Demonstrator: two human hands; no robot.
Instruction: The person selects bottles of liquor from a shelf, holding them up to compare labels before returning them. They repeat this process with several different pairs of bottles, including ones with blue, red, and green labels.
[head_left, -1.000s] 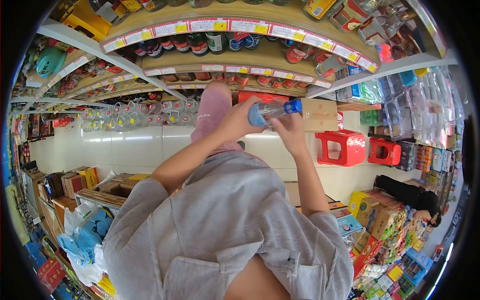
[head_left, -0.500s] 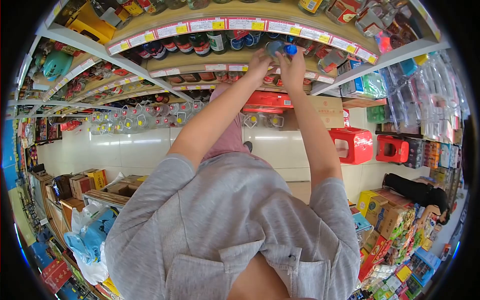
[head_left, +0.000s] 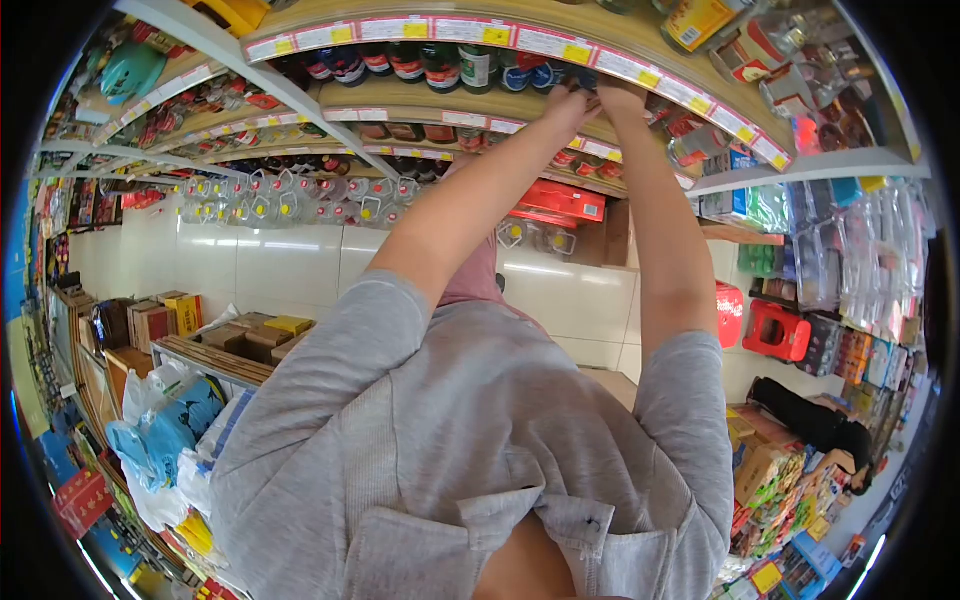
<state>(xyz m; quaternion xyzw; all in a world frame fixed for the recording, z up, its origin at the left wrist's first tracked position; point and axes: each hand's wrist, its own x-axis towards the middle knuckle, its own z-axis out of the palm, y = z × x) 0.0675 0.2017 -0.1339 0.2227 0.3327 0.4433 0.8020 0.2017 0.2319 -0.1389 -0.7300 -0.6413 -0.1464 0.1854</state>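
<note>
Both my hands reach into the middle shelf (head_left: 400, 99) of a store rack, under the upper shelf's price-label strip. My left hand (head_left: 570, 104) is beside the blue-labelled bottles (head_left: 530, 77), its fingers bent and partly hidden. Right next to it, my right hand (head_left: 622, 98) goes in under the upper shelf edge, and its fingers cannot be seen. Something dark and bluish shows between the hands, too hidden to make out. Green bottles with red labels (head_left: 441, 68) stand in a row to the left.
Bottles (head_left: 697, 143) stand on the shelf to the right. Large clear jugs (head_left: 290, 205) line the floor at left. Red boxes (head_left: 562, 200) sit below the shelves, and a red stool (head_left: 777, 332) is at right. A person in black (head_left: 815, 415) is at the lower right.
My hands have moved deeper into the shelf, taking the blue-capped clear bottle out of clear sight. The view has shifted, with the rack now nearer.
</note>
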